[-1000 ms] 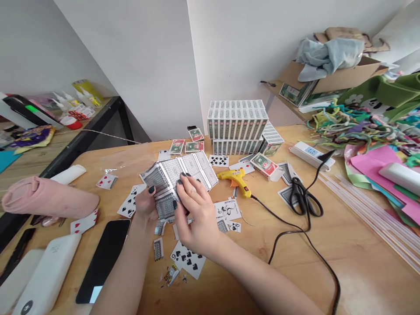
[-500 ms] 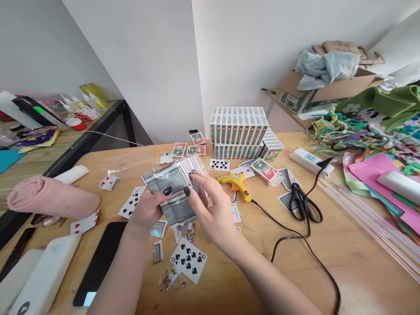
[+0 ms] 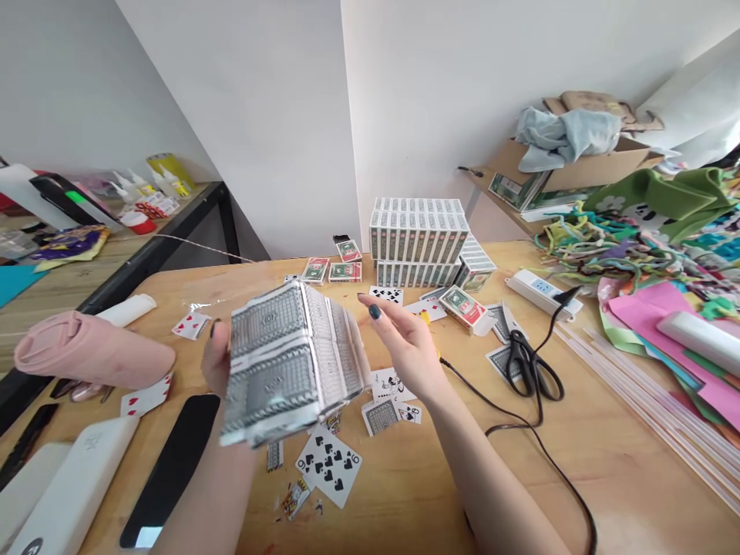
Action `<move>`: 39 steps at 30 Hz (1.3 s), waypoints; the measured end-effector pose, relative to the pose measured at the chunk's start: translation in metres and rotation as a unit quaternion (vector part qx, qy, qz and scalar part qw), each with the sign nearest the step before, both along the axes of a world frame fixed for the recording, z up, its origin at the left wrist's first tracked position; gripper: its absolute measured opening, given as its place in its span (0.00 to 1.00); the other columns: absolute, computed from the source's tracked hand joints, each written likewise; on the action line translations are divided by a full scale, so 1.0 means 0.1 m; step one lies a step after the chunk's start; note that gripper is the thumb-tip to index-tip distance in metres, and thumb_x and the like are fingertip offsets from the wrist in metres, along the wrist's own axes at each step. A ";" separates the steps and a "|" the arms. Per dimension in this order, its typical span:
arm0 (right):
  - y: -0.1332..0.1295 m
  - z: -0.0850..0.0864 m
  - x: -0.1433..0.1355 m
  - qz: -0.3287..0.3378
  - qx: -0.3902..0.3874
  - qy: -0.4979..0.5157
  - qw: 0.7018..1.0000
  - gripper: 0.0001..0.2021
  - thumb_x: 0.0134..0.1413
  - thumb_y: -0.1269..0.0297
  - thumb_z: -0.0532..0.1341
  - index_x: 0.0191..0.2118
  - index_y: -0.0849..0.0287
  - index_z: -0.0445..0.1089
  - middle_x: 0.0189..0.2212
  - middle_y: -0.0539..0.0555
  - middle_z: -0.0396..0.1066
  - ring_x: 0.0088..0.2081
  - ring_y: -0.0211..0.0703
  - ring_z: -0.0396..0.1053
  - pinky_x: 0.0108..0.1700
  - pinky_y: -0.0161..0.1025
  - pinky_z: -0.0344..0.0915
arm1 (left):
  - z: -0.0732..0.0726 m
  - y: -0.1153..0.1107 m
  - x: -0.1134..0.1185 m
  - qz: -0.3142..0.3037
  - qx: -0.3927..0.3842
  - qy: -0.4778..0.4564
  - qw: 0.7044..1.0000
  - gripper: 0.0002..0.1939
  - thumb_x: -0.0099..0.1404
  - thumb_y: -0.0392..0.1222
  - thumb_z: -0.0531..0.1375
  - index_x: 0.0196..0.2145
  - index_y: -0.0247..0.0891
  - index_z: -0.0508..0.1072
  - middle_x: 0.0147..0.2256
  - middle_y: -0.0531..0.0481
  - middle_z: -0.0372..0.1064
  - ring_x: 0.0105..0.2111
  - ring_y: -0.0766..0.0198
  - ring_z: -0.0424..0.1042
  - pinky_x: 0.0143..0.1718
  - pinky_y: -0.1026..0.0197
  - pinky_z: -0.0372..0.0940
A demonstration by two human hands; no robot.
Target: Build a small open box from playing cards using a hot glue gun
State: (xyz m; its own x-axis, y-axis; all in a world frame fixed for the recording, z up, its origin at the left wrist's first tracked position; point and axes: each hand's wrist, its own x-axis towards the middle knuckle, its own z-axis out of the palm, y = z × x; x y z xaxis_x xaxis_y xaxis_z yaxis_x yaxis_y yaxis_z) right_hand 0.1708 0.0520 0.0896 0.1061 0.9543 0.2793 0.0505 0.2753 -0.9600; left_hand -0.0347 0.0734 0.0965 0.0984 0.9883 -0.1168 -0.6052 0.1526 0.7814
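Holding card piece above tbl: L hand clasps its L side, most fingers hidden. R hand just beside, fingers apart, nothing seen held. Done, est.: card backs joined into angled panels. Outstanding, est.: lower edge uneven; loose cards unattached.

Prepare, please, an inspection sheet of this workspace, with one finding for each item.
Surface: wooden table, partly covered.
Work things: card piece, tilted, raised above the table.
Clutter: loose cards, phone, scissors; card packs stacked at the back.
Hands: left hand holds the card piece; right hand open beside it.
Cables: black cable, crossing the scissors.
Surroundings: pale wall; open box at right, cloth on top.
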 end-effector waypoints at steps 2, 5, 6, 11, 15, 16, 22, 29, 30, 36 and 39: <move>0.00 0.01 0.04 0.068 0.017 -0.025 0.997 0.14 0.61 0.57 0.58 0.50 0.52 0.73 0.50 0.54 0.74 0.53 0.46 0.70 0.56 0.50 0.66 | 0.03 0.03 0.02 0.001 0.012 -0.040 0.999 0.25 0.53 0.65 0.61 0.39 0.44 0.76 0.35 0.52 0.79 0.50 0.46 0.71 0.49 0.49 0.68; -0.03 0.00 0.02 0.144 0.045 -0.074 0.986 0.18 0.58 0.58 0.61 0.54 0.51 0.69 0.54 0.55 0.71 0.56 0.47 0.68 0.56 0.51 0.67 | -0.02 0.11 0.05 0.016 0.030 -0.062 0.998 0.23 0.53 0.63 0.62 0.39 0.45 0.76 0.34 0.54 0.79 0.50 0.47 0.71 0.49 0.50 0.68; -0.03 -0.01 0.00 0.148 0.047 -0.086 0.984 0.21 0.57 0.58 0.62 0.56 0.51 0.68 0.55 0.56 0.70 0.57 0.48 0.67 0.55 0.51 0.69 | -0.05 0.13 0.06 0.017 0.036 -0.060 0.997 0.23 0.52 0.62 0.63 0.39 0.44 0.77 0.35 0.53 0.79 0.51 0.45 0.71 0.49 0.49 0.68; -0.01 -0.10 -0.14 0.106 0.028 -0.062 0.992 0.27 0.56 0.62 0.63 0.62 0.50 0.61 0.55 0.57 0.70 0.52 0.48 0.71 0.46 0.45 0.75 | -0.16 0.15 0.07 -0.089 0.025 0.000 0.996 0.22 0.52 0.54 0.67 0.42 0.41 0.77 0.41 0.46 0.77 0.52 0.43 0.69 0.50 0.46 0.67; -0.04 -0.06 -0.24 0.049 -0.003 0.009 0.999 0.22 0.57 0.66 0.61 0.58 0.52 0.67 0.50 0.54 0.74 0.48 0.46 0.74 0.42 0.41 0.77 | -0.09 0.06 0.12 -0.143 0.075 0.071 0.984 0.26 0.48 0.57 0.69 0.41 0.39 0.77 0.44 0.42 0.76 0.53 0.40 0.68 0.49 0.46 0.68; -0.06 -0.04 -0.26 0.031 -0.006 0.014 0.999 0.20 0.57 0.67 0.60 0.56 0.53 0.69 0.48 0.53 0.75 0.47 0.46 0.75 0.43 0.41 0.77 | -0.06 0.04 0.14 -0.140 0.088 0.102 0.981 0.25 0.47 0.54 0.71 0.40 0.38 0.78 0.43 0.41 0.76 0.52 0.40 0.69 0.48 0.48 0.68; -0.24 0.12 -0.28 -0.016 0.040 -0.001 0.999 0.15 0.54 0.69 0.61 0.48 0.55 0.74 0.48 0.54 0.75 0.47 0.47 0.74 0.49 0.47 0.74 | 0.01 0.00 0.22 0.030 0.044 0.093 0.994 0.11 0.52 0.42 0.69 0.34 0.37 0.78 0.33 0.47 0.79 0.45 0.46 0.75 0.47 0.49 0.70; -0.21 0.12 -0.29 -0.043 0.050 -0.034 0.997 0.11 0.52 0.70 0.60 0.41 0.55 0.74 0.38 0.54 0.75 0.39 0.42 0.72 0.39 0.41 0.74 | -0.04 0.13 0.28 -0.002 -0.112 -0.012 0.994 0.11 0.64 0.45 0.59 0.36 0.36 0.77 0.36 0.46 0.79 0.42 0.49 0.77 0.45 0.48 0.71; -0.20 0.12 -0.31 -0.044 0.040 -0.034 0.998 0.10 0.51 0.69 0.60 0.40 0.55 0.74 0.37 0.54 0.74 0.38 0.42 0.71 0.38 0.41 0.73 | -0.05 0.14 0.29 -0.004 -0.124 -0.013 0.992 0.12 0.65 0.46 0.58 0.37 0.35 0.76 0.37 0.45 0.78 0.41 0.50 0.77 0.45 0.48 0.71; -0.24 0.13 -0.40 -0.050 -0.028 -0.029 0.998 0.02 0.49 0.68 0.61 0.27 0.57 0.67 0.25 0.50 0.70 0.27 0.38 0.65 0.30 0.37 0.66 | -0.04 0.15 0.24 0.004 -0.111 0.035 0.993 0.12 0.64 0.43 0.57 0.40 0.36 0.77 0.36 0.48 0.79 0.41 0.52 0.77 0.46 0.52 0.71; -0.27 0.16 -0.43 -0.058 -0.033 -0.038 0.997 0.08 0.49 0.67 0.61 0.23 0.56 0.64 0.21 0.48 0.66 0.25 0.36 0.62 0.27 0.36 0.62 | 0.04 0.12 0.22 -0.003 -0.098 0.066 0.993 0.11 0.63 0.41 0.57 0.39 0.35 0.77 0.36 0.48 0.78 0.43 0.52 0.76 0.47 0.54 0.70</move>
State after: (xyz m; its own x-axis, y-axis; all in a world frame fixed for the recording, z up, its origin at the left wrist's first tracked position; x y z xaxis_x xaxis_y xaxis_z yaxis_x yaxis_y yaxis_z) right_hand 0.1282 0.0246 0.1061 0.1984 0.9531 0.2286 0.1526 0.2003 -0.9678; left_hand -0.0129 0.0849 0.1002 0.0751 0.9450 -0.3183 -0.4978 0.3121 0.8092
